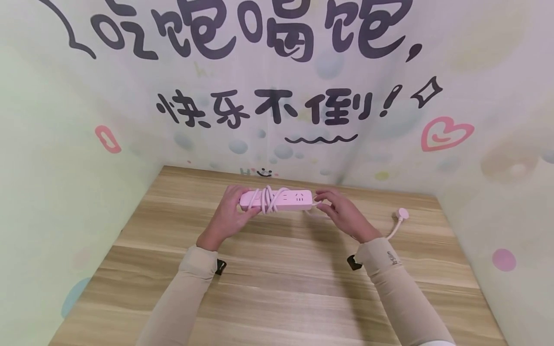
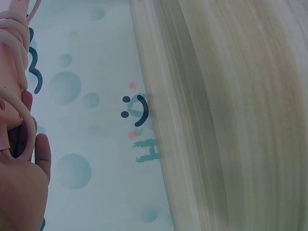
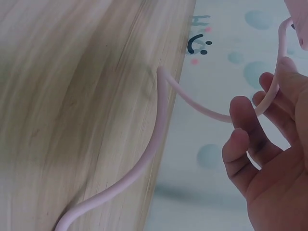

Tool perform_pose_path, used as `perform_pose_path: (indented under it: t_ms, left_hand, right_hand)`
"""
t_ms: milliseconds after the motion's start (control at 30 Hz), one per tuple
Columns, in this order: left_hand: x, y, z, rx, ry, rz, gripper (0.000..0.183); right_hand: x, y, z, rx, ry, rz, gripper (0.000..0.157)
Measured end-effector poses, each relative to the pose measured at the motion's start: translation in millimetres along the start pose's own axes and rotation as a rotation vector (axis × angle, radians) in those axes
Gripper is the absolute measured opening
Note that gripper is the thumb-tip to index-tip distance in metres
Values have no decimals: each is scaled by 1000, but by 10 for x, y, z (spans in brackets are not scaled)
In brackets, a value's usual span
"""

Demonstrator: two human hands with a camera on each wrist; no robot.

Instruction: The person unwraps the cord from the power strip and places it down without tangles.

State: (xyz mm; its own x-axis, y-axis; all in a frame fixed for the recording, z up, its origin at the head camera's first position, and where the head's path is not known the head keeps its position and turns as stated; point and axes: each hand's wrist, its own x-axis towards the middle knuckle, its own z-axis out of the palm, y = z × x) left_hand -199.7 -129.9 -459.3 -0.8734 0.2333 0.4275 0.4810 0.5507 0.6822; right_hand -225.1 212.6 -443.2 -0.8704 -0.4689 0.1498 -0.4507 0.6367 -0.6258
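A pink power strip [image 1: 298, 195] is held up over the table, its socket face showing in the head view. Several turns of its pale pink cord [image 1: 269, 201] wrap around the left half. My left hand [image 1: 227, 216] grips the strip's left end, thumb below and fingers partly hidden behind. At the right end, my right hand [image 1: 346, 218] holds the cord between thumb and fingers. The right wrist view shows the loose cord [image 3: 156, 130] running from that hand down toward the table. Beside the left hand [image 2: 21, 192], a cord loop [image 2: 30, 130] bulges from the strip.
The cord's round plug [image 1: 402, 214] lies on the right part of the wooden table [image 1: 277, 283]. A printed backdrop [image 1: 259, 154] with lettering rises behind the table, and pale walls flank it left and right.
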Motion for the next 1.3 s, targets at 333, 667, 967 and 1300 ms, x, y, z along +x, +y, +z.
perform_pose_path:
  t_ms: [333,667,967,1300]
  left_hand:
    - [-8,38,-20,-4,-13,-11,47]
    - [-18,81,-24,-10,-13,25,46]
    - [-15,81,-24,-8,-12,48,46]
    - [-10,66,-27,11,7,75,46]
  right_hand:
    - [28,-30,44,0,11,-2,9]
    - [66,-28,2,-7,127,-4,18]
    - [44,-107,-115,66,166,87,21]
    - [11,-260,-256,101,236,0,20]
